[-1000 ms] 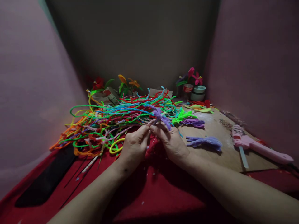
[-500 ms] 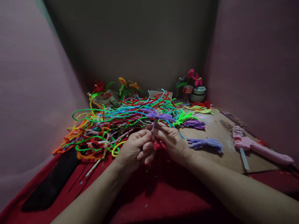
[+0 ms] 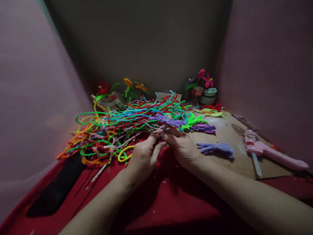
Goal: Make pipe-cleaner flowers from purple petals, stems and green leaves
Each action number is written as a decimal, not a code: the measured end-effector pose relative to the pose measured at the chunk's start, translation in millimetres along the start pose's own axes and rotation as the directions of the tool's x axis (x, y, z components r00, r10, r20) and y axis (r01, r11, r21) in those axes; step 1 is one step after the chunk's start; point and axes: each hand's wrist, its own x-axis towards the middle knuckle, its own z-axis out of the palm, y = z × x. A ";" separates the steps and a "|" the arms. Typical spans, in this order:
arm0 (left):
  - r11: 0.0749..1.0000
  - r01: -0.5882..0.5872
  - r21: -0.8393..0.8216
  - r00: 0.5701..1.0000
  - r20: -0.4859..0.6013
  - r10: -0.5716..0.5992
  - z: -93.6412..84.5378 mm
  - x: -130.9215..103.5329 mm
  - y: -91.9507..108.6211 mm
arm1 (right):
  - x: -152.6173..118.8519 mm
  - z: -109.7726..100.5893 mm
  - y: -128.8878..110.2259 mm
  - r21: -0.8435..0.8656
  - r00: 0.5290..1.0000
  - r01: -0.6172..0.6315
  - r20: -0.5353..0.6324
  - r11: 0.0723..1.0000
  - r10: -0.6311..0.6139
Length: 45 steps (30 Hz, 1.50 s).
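A purple pipe-cleaner flower with a pale centre stands upright between my hands, petals spread above my fingertips. My left hand pinches its stem low down, with the fingers curled. Just to the right, my right hand grips the same stem between thumb and fingers. The lower end of the stem is hidden by my fingers. Behind the flower lies a large tangle of coloured pipe cleaners. Bright green pieces rest just right of the flower.
A cardboard sheet on the right carries a purple bundle and a pink glue gun. A black flat object lies left on the red cloth. Finished flowers and a lidded jar stand at the back.
My left hand has turned, so its back shows more and its lower fingers are tucked out of sight. The flower and both hands sit slightly further right in view.
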 end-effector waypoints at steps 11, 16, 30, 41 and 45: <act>0.925 0.233 -0.300 0.970 -0.001 -0.245 -1.8 2.2 16.1 | -4.8 4.7 -12.3 -0.336 0.994 0.097 0.077 0.937 -0.075; 0.694 0.390 -0.605 0.917 0.190 -0.350 -3.4 5.1 16.3 | -2.4 0.8 -11.9 -0.235 0.993 0.030 0.121 0.971 -0.001; 0.236 0.554 -0.798 0.831 0.516 -0.205 -8.5 3.1 7.1 | 2.2 -5.9 -4.2 -0.116 0.965 -0.054 0.249 0.992 0.082; 0.300 0.577 -0.760 0.817 0.527 -0.234 -8.6 3.5 5.7 | -0.2 -3.1 -5.0 -0.195 0.991 0.006 0.135 0.981 0.021; 0.423 0.568 -0.707 0.823 0.487 -0.292 -8.7 3.9 8.1 | -1.2 -0.9 -7.1 -0.180 0.994 -0.014 0.107 0.984 0.034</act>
